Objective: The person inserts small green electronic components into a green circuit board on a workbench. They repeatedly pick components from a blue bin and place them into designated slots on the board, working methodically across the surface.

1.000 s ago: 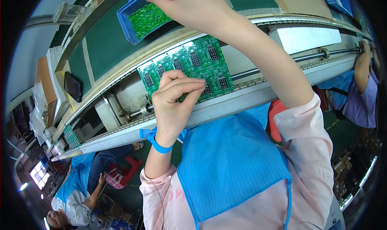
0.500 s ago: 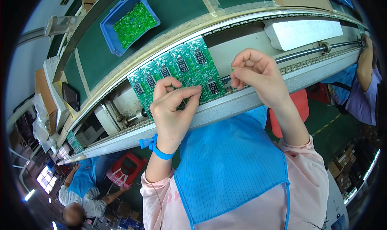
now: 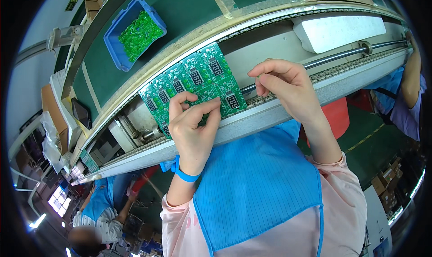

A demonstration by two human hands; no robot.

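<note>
Fingers of the left hand pinch the green rectangular circuit board panel lying on the conveyor rails, while the right hand, fingertips together, seemingly grips a tiny part just beside it.

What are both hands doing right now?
Left hand: fingers pinched together, resting on the circuit board; whether it holds anything cannot be told.
Right hand: fingers curled in a pinch beside the board, contents too small to tell.
</note>
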